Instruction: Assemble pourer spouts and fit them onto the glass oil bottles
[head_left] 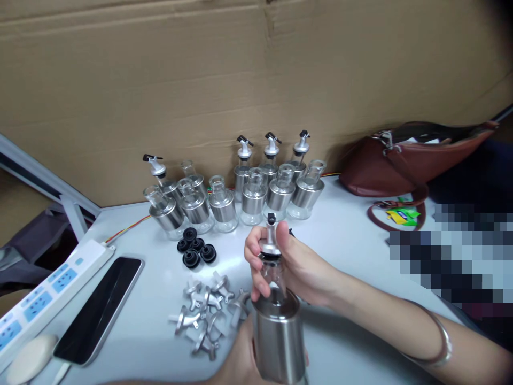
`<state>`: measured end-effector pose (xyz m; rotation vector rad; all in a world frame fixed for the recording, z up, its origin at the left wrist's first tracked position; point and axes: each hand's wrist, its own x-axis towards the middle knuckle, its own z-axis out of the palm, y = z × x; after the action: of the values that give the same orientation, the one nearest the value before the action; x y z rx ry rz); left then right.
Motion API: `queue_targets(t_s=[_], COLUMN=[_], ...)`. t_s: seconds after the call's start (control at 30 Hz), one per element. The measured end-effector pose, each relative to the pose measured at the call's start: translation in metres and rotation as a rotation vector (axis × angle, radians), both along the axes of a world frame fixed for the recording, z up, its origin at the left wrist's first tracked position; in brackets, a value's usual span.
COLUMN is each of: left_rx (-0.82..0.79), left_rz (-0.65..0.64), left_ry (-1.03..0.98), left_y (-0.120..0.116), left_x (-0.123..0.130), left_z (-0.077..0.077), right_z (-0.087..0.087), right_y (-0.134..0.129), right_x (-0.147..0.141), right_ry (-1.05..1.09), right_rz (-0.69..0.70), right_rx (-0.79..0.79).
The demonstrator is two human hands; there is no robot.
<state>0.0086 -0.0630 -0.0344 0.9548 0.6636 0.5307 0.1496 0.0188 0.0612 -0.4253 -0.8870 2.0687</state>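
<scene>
An oil bottle [279, 334] of glass with a brushed steel sleeve stands close to me, slightly tilted. Low down, my left hand [243, 350] wraps round its sleeve; most of those fingers are hidden behind the bottle. At the neck, my right hand [296, 262] curls its fingers round the silver pour spout [271, 240], which sits on the bottle mouth with a black stopper below it. Left of the bottle lie several loose silver spout pieces [208, 315]. Beyond them is a small cluster of black rubber stoppers [196, 248].
Several similar bottles [253, 200] line the cardboard wall [180, 96], some with spouts fitted. At left lie a phone [99, 310], a power strip [48, 299] and a white oval object [32, 359]. A brown handbag [385, 166] and a green-yellow packet [403, 216] are at right.
</scene>
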Motion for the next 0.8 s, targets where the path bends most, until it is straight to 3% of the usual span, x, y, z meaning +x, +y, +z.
queue_targets(t_s=[0.2,0.3,0.4,0.47,0.63,0.8], left_rx=[-0.036,-0.090,-0.099,-0.089,-0.092,-0.073], left_rz=[0.039,0.030,0.056,0.084,0.079,0.088], left_ry=[0.003,-0.036,-0.092,-0.104,-0.089,-0.057], left_y=[-0.001,-0.002,-0.003,-0.004,-0.007,-0.008], left_x=[0.003,0.006,0.008,0.007,0.004,0.006], left_z=[-0.001,-0.001,-0.005,-0.008,-0.007,-0.009], right_z=[0.010,0.016,0.022,0.028,0.046,0.058], right_y=[0.002,0.010,0.017,0.018,0.010,-0.002], right_x=[0.000,0.008,0.019,0.026,0.044,0.050], right_ry=[-0.008,-0.013,-0.071,-0.172,-0.505,-0.850], right_rz=[-0.041,-0.150,-0.278,-0.273,-0.090,0.097], right_rx=[-0.230,-0.195,-0.071,0.066,0.492,0.663])
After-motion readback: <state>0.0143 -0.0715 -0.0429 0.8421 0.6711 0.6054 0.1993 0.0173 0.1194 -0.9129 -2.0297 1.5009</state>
